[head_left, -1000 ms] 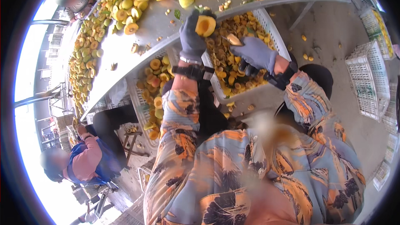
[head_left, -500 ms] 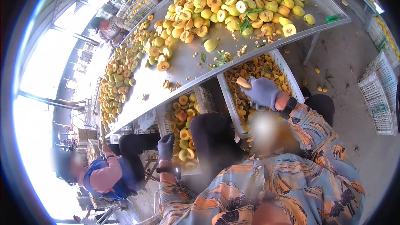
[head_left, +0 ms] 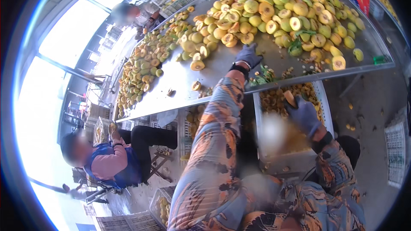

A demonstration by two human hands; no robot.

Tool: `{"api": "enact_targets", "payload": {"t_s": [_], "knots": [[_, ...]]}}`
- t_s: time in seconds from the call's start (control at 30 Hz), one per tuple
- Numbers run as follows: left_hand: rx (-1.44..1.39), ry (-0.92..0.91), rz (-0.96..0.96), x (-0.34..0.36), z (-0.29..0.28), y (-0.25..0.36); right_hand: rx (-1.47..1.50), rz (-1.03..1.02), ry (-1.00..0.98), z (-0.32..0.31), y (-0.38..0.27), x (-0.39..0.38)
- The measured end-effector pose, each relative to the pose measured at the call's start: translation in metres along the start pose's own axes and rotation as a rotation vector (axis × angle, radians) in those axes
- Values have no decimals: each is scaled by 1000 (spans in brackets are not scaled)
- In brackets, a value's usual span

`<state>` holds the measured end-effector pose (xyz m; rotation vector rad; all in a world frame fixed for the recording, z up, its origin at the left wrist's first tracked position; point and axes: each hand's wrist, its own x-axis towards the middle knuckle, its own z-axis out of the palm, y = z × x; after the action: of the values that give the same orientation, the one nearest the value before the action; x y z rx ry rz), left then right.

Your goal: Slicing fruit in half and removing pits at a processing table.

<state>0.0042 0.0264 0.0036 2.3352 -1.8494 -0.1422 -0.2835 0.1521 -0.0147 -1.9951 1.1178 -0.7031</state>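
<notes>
My left hand [head_left: 248,54], in a grey-blue glove, lies stretched out on the metal table [head_left: 214,72] with its fingers apart. It holds nothing and is at the near edge of a big pile of yellow-green fruit [head_left: 274,13], many of them halved. My right hand [head_left: 303,114], gloved the same, hovers over a white crate [head_left: 257,119] of halved fruit under the table's edge. It grips a small tan object [head_left: 290,98]; whether this is a tool or a fruit piece is unclear. Both sleeves are orange-and-blue patterned.
Another person in a blue top [head_left: 107,162] sits at lower left beside the table. A second person [head_left: 128,15] works at the far end. More fruit [head_left: 145,60] covers the table's left side. Further crates [head_left: 396,145] stand on the floor at right and below.
One second ago my left hand held a halved fruit up; it then dropped low and now reaches empty onto the table by the pile. My right hand stayed over the crate.
</notes>
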Motion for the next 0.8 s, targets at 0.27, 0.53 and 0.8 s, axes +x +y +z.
{"api": "enact_targets", "payload": {"t_s": [0.27, 0.53, 0.8], "knots": [[-1061, -48, -178, -9, 7, -16, 257, 188, -102, -1, -4, -7], [-1365, -75, 354, -133, -44, 48, 735, 288, -253, -13, -42, 4], [-1082, 23, 460, -164, 1, 72, 647, 111, -181, -12, -31, -13]]}}
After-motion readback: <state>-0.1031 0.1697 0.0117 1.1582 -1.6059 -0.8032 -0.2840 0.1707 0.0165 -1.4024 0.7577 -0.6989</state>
